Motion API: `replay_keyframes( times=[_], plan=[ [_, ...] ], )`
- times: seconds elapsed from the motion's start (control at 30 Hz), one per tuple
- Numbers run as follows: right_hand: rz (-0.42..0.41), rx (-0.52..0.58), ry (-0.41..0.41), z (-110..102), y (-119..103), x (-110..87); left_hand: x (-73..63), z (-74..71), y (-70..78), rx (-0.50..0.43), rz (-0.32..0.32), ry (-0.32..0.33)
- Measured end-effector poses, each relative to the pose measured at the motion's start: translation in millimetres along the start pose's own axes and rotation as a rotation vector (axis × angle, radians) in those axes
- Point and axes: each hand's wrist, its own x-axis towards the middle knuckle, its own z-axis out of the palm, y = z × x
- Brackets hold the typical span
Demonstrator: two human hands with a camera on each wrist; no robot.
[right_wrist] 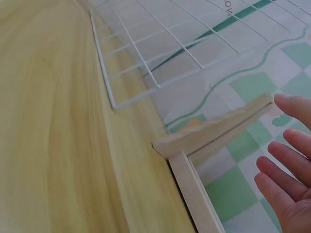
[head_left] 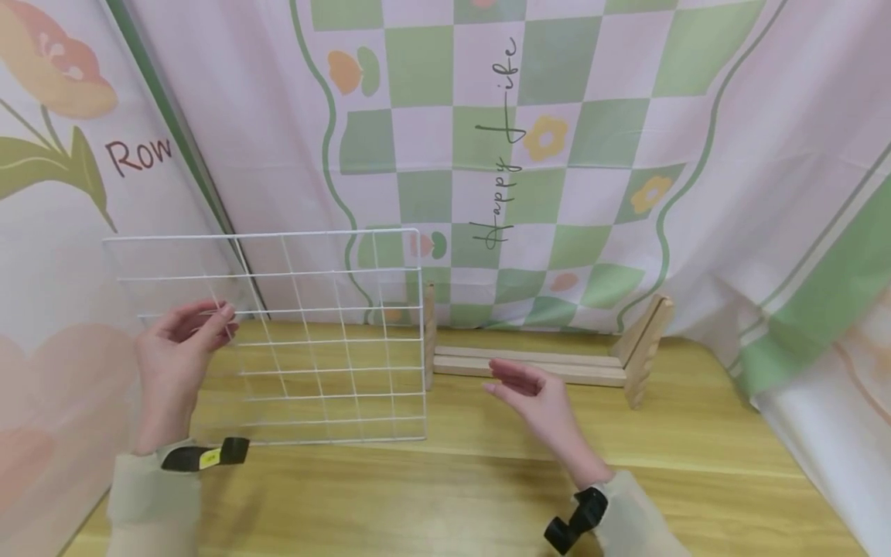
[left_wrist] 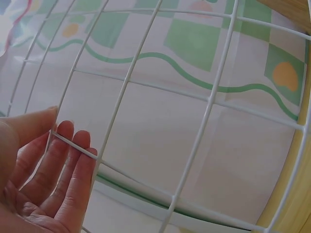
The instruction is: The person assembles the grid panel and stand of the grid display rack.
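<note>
A white wire grid panel (head_left: 334, 340) stands upright at the left of the head view. My left hand (head_left: 182, 340) pinches one of its wires between thumb and fingers; the left wrist view shows the fingertips (left_wrist: 83, 138) behind a bar. Just beyond the panel's right edge sits a wooden rack (head_left: 529, 365), with a long base between two upright end pieces. My right hand (head_left: 532, 391) holds nothing and is in front of the rack's base, its fingers loosely bent and apart. In the right wrist view, the nearer wooden end piece (right_wrist: 214, 128) leans out beside that hand.
The wood-grain table (head_left: 390, 503) runs under everything. Behind it hangs a curtain (head_left: 480, 155) with green checks, flowers and lettering. Another printed cloth (head_left: 56, 271) lines the left side, and a further fabric fold (head_left: 821, 333) comes down at the right edge.
</note>
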Motion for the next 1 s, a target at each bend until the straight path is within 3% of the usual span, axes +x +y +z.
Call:
replay_keyframes(
  times=[0.37,0.8,1.0],
  plan=[
    [-0.048,-0.039,0.093,-40,-10,5.4,-2.1,-0.7,0.2,-0.007,0.042,-0.025],
    [-0.129,-0.171,0.233,-96,-22,8.1,-3.5,-2.2,-0.1,-0.024,0.053,-0.034],
    [-0.101,-0.204,0.283,-119,-26,4.2,-4.6,-3.7,-0.7,-0.006,0.068,-0.04]
  ],
)
